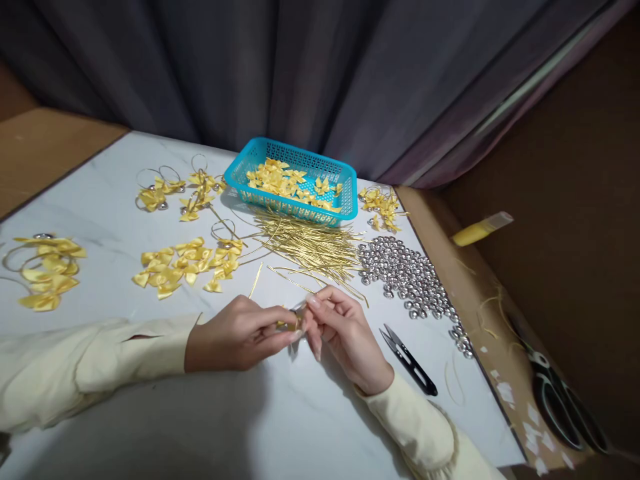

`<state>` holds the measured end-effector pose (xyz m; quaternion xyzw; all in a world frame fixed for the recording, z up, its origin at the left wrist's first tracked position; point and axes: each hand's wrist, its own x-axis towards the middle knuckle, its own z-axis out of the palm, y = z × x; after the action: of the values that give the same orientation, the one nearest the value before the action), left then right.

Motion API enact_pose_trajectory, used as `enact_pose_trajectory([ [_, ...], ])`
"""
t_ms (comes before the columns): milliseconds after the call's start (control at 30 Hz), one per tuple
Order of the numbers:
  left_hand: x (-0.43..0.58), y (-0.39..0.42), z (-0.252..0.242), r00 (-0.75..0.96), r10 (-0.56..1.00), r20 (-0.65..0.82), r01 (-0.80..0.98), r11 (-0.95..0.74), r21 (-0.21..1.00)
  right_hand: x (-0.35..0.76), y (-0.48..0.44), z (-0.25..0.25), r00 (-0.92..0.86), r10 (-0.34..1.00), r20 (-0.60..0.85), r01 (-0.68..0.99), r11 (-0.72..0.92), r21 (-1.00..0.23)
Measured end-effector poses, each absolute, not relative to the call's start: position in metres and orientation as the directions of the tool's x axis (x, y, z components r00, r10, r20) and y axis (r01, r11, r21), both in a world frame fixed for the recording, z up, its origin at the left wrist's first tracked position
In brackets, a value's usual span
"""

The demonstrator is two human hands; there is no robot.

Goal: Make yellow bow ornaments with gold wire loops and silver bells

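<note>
My left hand (240,333) comes in from the left, thumb and forefinger pinched on a small yellow piece (286,326), probably a ribbon bow, mostly covered by the fingers. Fingertips to fingertips with it, my right hand (345,327) is closed in a pinch. What it grips is too small and hidden to make out. Just beyond the hands lies a heap of gold cords (315,247). Right of my right hand, black thread snips (410,360) rest on the white marbled tabletop (190,413).
A turquoise basket (350,193) holds yellow bows (275,177). Small silver bells or beads (410,273) are spread at the right. Loose bows (175,263) and looped bow pieces (47,270) lie leftward. Scissors (560,407) and a yellow tube (483,229) are beyond the right edge.
</note>
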<state>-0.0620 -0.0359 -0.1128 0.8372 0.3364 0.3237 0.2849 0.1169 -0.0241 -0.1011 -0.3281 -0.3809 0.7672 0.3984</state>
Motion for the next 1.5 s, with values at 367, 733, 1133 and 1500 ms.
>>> enact_pose_trajectory([
  [367, -0.061, -0.031, -0.106, 0.593, 0.805, 0.007, 0.356, -0.270, 0.895, 0.118, -0.025, -0.101, -0.508, 0.836, -0.205, -0.338, -0.412, -0.846],
  [733, -0.062, -0.029, -0.108, 0.640, 0.765, 0.066, 0.261, -0.297, 0.918, 0.119, -0.024, -0.099, -0.484, 0.852, -0.199, -0.307, -0.378, -0.874],
  [1133, -0.061, -0.031, -0.107, 0.638, 0.770, -0.007, 0.146, -0.112, 0.983, 0.119, -0.031, -0.090, -0.320, 0.946, -0.059, -0.193, -0.126, -0.973],
  [1500, -0.063, -0.032, -0.106, 0.656, 0.755, -0.022, 0.121, -0.077, 0.990, 0.118, -0.035, -0.090, -0.245, 0.970, 0.002, -0.159, -0.038, -0.987],
])
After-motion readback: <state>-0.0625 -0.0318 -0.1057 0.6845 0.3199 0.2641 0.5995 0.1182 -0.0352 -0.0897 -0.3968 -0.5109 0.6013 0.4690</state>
